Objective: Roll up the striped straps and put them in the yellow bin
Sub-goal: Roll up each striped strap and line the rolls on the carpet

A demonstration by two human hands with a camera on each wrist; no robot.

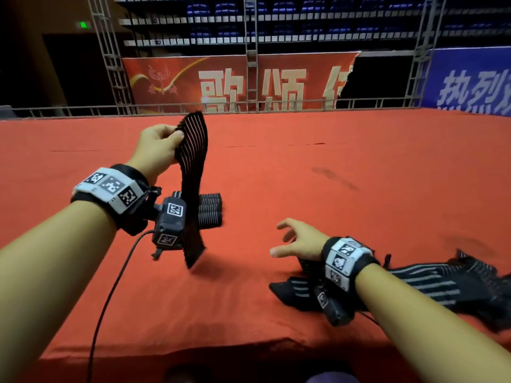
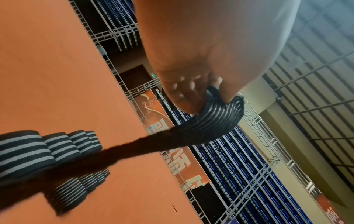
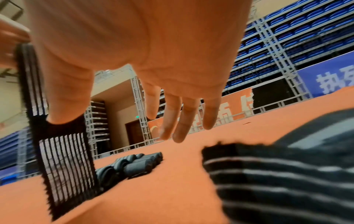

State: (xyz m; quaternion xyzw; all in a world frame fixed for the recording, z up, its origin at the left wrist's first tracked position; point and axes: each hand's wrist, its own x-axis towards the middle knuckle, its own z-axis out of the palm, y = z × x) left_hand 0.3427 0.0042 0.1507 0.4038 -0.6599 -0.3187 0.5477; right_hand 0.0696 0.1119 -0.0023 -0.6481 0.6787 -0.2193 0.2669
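Risk, held strap: the striped strap [image 1: 193,172] is pinched only at its top end and hangs limp, so it could be twisted or let slip once rolling is begun, and a loose, lopsided roll would result.
Risk, finished rolls: the rolled straps [image 1: 210,210] are lined up just behind the hanging strap; they could be knocked out of line if its free tail is swung into them.
Risk, loose pile: the unrolled straps [image 1: 431,283] lie heaped to the right of the hanging strap, near the front edge of the red table [image 1: 359,167]; one could be dragged off by the right forearm, which is passed over them.
Left hand [image 1: 157,150]: thumb and fingers are closed on the top end of the hanging strap, which is held up above the table, its lower end close to the cloth.
Right hand [image 1: 301,240]: nothing is held; the fingers are spread and lightly bent, and the hand is kept apart from the hanging strap, to its right and lower, above the table.
Yellow bin: not seen in any view, so its place cannot be told.
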